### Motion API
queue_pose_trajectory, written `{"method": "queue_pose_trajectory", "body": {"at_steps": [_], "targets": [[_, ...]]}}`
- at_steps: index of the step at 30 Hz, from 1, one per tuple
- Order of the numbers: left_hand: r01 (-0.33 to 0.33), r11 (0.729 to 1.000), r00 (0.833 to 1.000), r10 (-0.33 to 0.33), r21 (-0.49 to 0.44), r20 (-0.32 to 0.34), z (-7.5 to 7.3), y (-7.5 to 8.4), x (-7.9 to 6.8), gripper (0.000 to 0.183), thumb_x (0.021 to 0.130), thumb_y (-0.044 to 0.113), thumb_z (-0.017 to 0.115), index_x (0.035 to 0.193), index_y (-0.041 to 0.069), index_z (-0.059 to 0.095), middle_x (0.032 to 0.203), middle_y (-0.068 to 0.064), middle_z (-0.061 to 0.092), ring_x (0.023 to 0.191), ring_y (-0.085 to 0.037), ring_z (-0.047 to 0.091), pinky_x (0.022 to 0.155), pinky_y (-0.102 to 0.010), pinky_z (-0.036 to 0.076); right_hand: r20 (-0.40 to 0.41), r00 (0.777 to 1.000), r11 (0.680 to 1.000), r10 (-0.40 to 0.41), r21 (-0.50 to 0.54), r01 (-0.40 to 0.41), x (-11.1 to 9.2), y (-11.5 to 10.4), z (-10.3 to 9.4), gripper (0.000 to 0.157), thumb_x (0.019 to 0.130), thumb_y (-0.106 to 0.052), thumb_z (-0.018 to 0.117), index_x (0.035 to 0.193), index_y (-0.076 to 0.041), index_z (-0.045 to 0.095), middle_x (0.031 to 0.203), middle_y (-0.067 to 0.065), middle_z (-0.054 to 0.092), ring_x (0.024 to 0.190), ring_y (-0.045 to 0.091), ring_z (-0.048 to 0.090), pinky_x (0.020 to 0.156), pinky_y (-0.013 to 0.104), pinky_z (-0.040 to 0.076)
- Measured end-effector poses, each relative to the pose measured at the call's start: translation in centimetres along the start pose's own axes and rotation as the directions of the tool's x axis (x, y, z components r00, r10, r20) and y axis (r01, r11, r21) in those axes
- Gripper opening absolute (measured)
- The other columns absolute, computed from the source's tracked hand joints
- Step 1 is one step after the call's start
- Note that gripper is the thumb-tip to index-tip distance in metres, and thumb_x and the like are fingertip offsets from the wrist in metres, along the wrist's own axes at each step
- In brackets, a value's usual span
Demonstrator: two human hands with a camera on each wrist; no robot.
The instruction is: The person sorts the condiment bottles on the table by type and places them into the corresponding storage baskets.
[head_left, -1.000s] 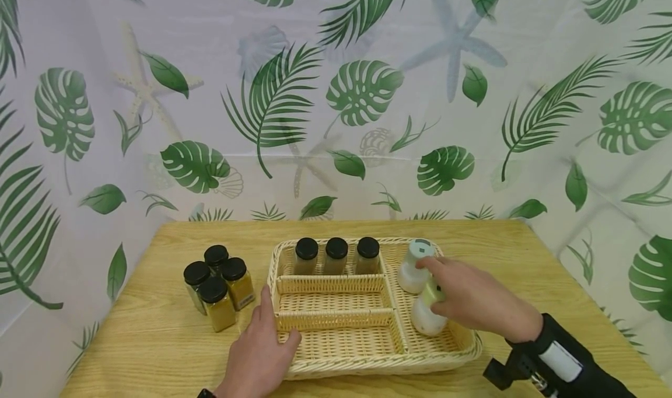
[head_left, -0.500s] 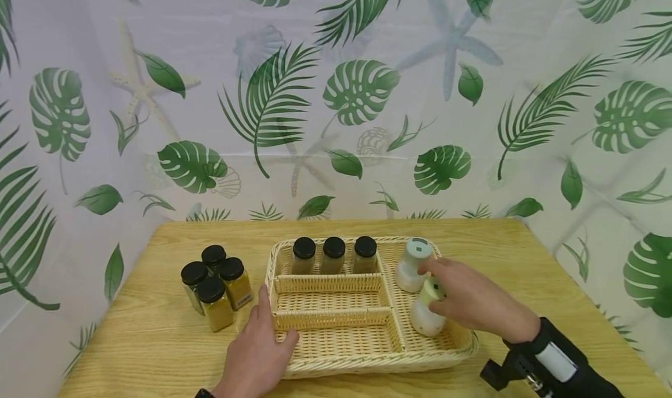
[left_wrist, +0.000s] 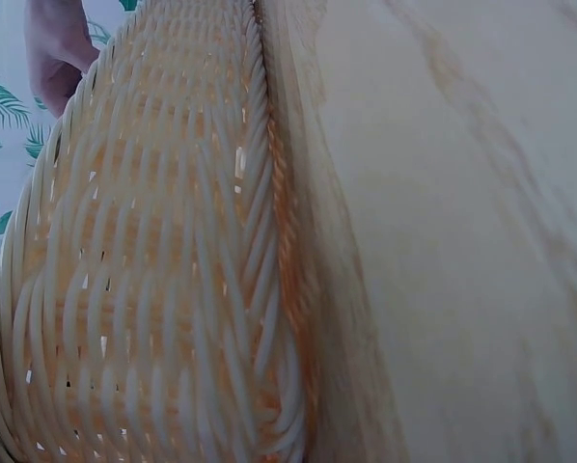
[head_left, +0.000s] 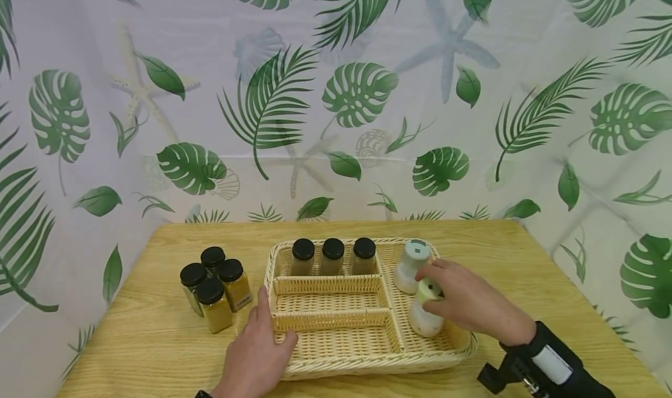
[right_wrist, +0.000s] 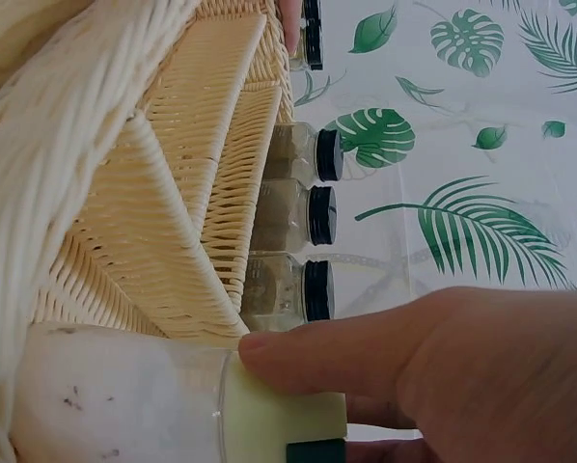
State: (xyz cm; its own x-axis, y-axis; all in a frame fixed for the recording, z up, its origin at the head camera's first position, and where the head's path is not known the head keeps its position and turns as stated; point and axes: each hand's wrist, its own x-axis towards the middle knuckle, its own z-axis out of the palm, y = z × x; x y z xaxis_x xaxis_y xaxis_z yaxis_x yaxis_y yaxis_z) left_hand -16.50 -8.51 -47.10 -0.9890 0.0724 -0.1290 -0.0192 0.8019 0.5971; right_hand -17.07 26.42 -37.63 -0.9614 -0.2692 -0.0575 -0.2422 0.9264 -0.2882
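Observation:
My right hand (head_left: 472,296) pinches the pale yellow-green cap of a shaker bottle (head_left: 424,318) with white contents. That bottle stands in the right compartment of a wicker basket (head_left: 378,363). Behind it, in the same compartment, is a similar shaker bottle with a pale blue-green cap (head_left: 412,264). The right wrist view shows my thumb on the cap (right_wrist: 279,400); most of the other fingers are hidden. My left hand (head_left: 257,345) rests against the basket's left front corner, fingers extended and thumb spread. Wicker wall (left_wrist: 153,251) fills much of the left wrist view.
Three black-lidded jars (head_left: 333,257) stand in the basket's back left compartment. Left of the basket, several black-lidded jars with yellowish contents (head_left: 216,316) cluster on the wooden table (head_left: 131,339). A leaf-patterned cloth (head_left: 336,94) hangs behind the table.
The head view has shifted slightly. Both hands keep nearly the same place, the right at the yellow-green cap and the left at the basket. The jars have not moved.

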Motion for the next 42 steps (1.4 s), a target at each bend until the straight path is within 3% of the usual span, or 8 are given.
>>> {"method": "queue_pose_trajectory", "body": {"at_steps": [17, 25, 29, 32, 37, 42], "targets": [[-0.003, 1.000, 1.000, 0.003, -0.003, -0.011, 0.0, 0.1, -0.1, 0.098, 0.092, 0.045, 0.061, 0.162, 0.005, 0.005, 0.149, -0.024, 0.046, 0.108, -0.037, 0.066, 0.076, -0.053, 0.054, -0.078, 0.997, 1.000, -0.013, -0.009, 0.012, 0.0, 0.0, 0.7, 0.035, 0.085, -0.027, 0.081, 0.114, -0.011, 0.069, 0.109, 0.005, 0.065, 0.094, 0.017, 0.061, 0.076, 0.037, 0.052], [-0.004, 1.000, 1.000, 0.004, -0.006, -0.008, 0.0, 0.0, -0.1, 0.098, 0.092, 0.045, 0.061, 0.162, 0.005, 0.005, 0.149, -0.025, 0.045, 0.110, -0.038, 0.066, 0.076, -0.053, 0.054, -0.076, 0.997, 1.000, -0.004, -0.004, 0.004, -0.1, 0.0, 0.7, 0.042, 0.084, -0.030, 0.081, 0.120, -0.011, 0.067, 0.114, 0.007, 0.065, 0.093, 0.017, 0.060, 0.074, 0.036, 0.051], [-0.004, 1.000, 1.000, 0.004, -0.005, -0.011, 0.0, 0.0, -0.1, 0.098, 0.092, 0.045, 0.061, 0.162, 0.005, 0.005, 0.149, -0.024, 0.046, 0.109, -0.038, 0.066, 0.076, -0.053, 0.054, -0.084, 0.996, 1.000, 0.015, -0.018, -0.017, -0.5, -0.1, 0.6, 0.052, 0.086, -0.039, 0.078, 0.128, -0.011, 0.066, 0.128, 0.017, 0.063, 0.109, 0.031, 0.064, 0.082, 0.046, 0.055], [0.004, 1.000, 1.000, -0.004, -0.005, -0.006, 0.0, 0.0, 0.0, 0.098, 0.092, 0.045, 0.061, 0.162, 0.005, 0.005, 0.149, -0.024, 0.046, 0.111, -0.038, 0.065, 0.078, -0.054, 0.054, -0.113, 0.993, 0.999, 0.020, -0.030, -0.024, -0.9, -0.1, 0.5, 0.060, 0.090, -0.049, 0.072, 0.135, -0.012, 0.063, 0.135, 0.021, 0.060, 0.122, 0.040, 0.059, 0.090, 0.055, 0.053], [0.023, 1.000, 1.000, -0.023, -0.004, 0.007, -0.1, 0.1, -0.1, 0.098, 0.092, 0.046, 0.061, 0.162, 0.006, 0.005, 0.150, -0.025, 0.045, 0.114, -0.040, 0.064, 0.080, -0.056, 0.054, -0.190, 0.980, 0.998, 0.055, 0.028, -0.050, -1.6, 0.7, 0.2, 0.060, 0.098, -0.056, 0.055, 0.137, -0.012, 0.061, 0.131, 0.016, 0.063, 0.109, 0.032, 0.064, 0.079, 0.048, 0.055], [0.026, 1.000, 1.000, -0.026, -0.003, 0.008, -0.2, 0.3, -0.1, 0.098, 0.092, 0.046, 0.060, 0.162, 0.006, 0.004, 0.151, -0.025, 0.044, 0.118, -0.041, 0.062, 0.084, -0.057, 0.053, -0.242, 0.966, 0.994, 0.092, 0.071, -0.077, -2.0, 2.1, -0.3, 0.043, 0.104, -0.039, 0.054, 0.132, -0.009, 0.064, 0.120, 0.011, 0.068, 0.095, 0.022, 0.063, 0.072, 0.038, 0.051]]}}
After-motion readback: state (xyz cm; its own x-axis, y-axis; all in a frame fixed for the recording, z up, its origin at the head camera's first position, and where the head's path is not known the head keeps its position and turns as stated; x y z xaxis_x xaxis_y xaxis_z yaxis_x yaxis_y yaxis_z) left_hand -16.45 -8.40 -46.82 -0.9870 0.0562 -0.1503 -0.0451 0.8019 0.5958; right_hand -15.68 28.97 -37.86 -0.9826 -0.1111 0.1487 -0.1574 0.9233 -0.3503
